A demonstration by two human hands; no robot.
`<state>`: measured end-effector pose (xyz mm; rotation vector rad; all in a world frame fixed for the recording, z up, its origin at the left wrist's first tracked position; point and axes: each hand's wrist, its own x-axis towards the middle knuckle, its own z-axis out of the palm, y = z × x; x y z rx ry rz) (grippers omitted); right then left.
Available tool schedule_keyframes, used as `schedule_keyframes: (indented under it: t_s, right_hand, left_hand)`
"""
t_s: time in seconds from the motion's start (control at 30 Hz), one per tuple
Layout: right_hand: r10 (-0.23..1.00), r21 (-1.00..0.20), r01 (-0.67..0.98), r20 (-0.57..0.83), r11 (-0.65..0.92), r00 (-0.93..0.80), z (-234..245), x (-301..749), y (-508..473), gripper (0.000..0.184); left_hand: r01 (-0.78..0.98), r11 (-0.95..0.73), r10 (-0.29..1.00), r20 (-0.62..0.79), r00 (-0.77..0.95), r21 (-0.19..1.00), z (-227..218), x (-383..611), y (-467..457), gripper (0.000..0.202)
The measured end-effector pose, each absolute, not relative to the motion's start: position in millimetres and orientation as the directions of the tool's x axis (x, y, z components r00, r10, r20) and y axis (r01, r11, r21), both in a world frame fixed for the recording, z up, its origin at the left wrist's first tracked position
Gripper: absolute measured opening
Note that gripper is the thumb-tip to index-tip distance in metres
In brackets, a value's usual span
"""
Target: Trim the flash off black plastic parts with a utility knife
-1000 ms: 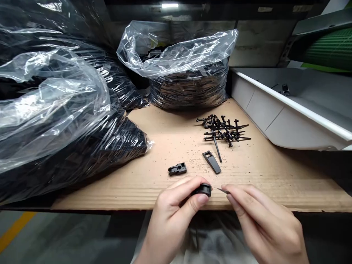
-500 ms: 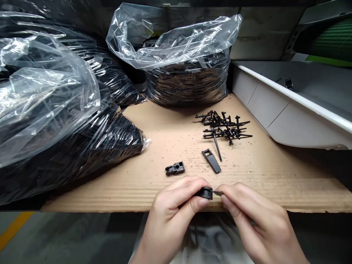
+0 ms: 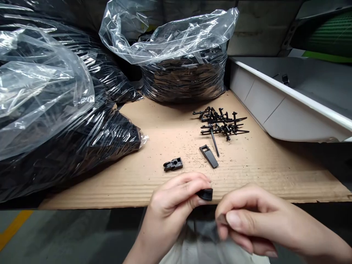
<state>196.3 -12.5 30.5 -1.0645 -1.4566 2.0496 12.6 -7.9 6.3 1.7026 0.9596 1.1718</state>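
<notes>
My left hand [image 3: 173,205] pinches a small black plastic part [image 3: 206,194] at the cardboard's front edge. To its right and a little lower, my right hand [image 3: 255,216] is closed, slightly blurred, with a small thin blade [image 3: 222,219] between thumb and fingers, apart from the plastic part. Most of the blade is hidden by the fingers. On the cardboard beyond my hands lie a black housing piece with a round hole [image 3: 173,164] and a tapered flat black piece with a square opening [image 3: 210,157].
A tangle of black plastic sprues [image 3: 220,123] lies farther back, with dark shavings around it. Clear bags of black parts stand at the left [image 3: 104,135] and back [image 3: 184,80]. A white-rimmed tray [image 3: 253,90] borders the right side. The cardboard sheet [image 3: 291,176] covers the worktop.
My right hand has drawn the blade away from the black plastic part, down and toward me, and turned. My left hand keeps its hold. The whole view has shifted slightly.
</notes>
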Motion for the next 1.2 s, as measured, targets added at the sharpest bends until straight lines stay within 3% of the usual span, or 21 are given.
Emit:
schedule_keyframes:
  t_s: [0.1,0.17,0.23,0.47,0.63,0.73,0.83,0.93,1.03,1.1,1.2]
  right_hand:
    - [0.946,-0.976,0.215,-0.082,-0.013,-0.315,25,195,-19,0.02]
    - [0.973,-0.897,0.393,0.134,0.2,-0.187,18,194,-24,0.015]
    - [0.96,-0.84,0.468,0.208,0.275,-0.189,10,191,-27,0.013]
    - [0.953,-0.848,0.463,0.143,0.258,-0.269,8,183,-25,0.018]
    - [0.905,-0.89,0.422,-0.027,0.172,-0.425,23,192,-13,0.027]
    - [0.84,-0.936,0.351,-0.162,0.036,-0.517,29,199,-3,0.024]
    - [0.695,-0.945,0.277,-0.318,-0.176,-0.645,32,201,0,0.021]
    - [0.621,-0.926,0.275,-0.378,-0.26,-0.686,34,200,-7,0.018]
    - [0.7,-0.926,0.221,-0.377,-0.307,-0.606,31,201,-20,0.021]
    - [0.815,-0.951,0.201,-0.307,-0.236,-0.491,23,203,-29,0.021]
    - [0.945,-0.91,0.351,0.112,0.223,-0.308,9,204,-38,0.013]
  left_hand:
    - [0.2,-0.404,0.905,0.357,0.233,0.893,2,12,-10,0.033]
    - [0.247,-0.45,0.889,0.405,0.213,0.858,-2,12,-12,0.036]
    - [0.285,-0.509,0.86,0.465,0.209,0.812,-6,14,-13,0.038]
    - [0.325,-0.658,0.753,0.601,0.268,0.679,-14,14,-14,0.036]
    - [0.245,-0.641,0.762,0.563,0.32,0.727,-12,11,-13,0.032]
    - [0.203,-0.591,0.792,0.512,0.333,0.781,-8,10,-13,0.03]
    - [0.198,-0.574,0.804,0.5,0.323,0.795,-6,11,-12,0.028]
    - [0.216,-0.557,0.82,0.491,0.293,0.802,-4,13,-10,0.028]
    - [0.223,-0.54,0.833,0.479,0.276,0.811,-4,13,-10,0.028]
    - [0.213,-0.543,0.831,0.482,0.278,0.812,-4,12,-11,0.027]
    - [0.183,-0.556,0.817,0.493,0.298,0.811,-6,12,-11,0.028]
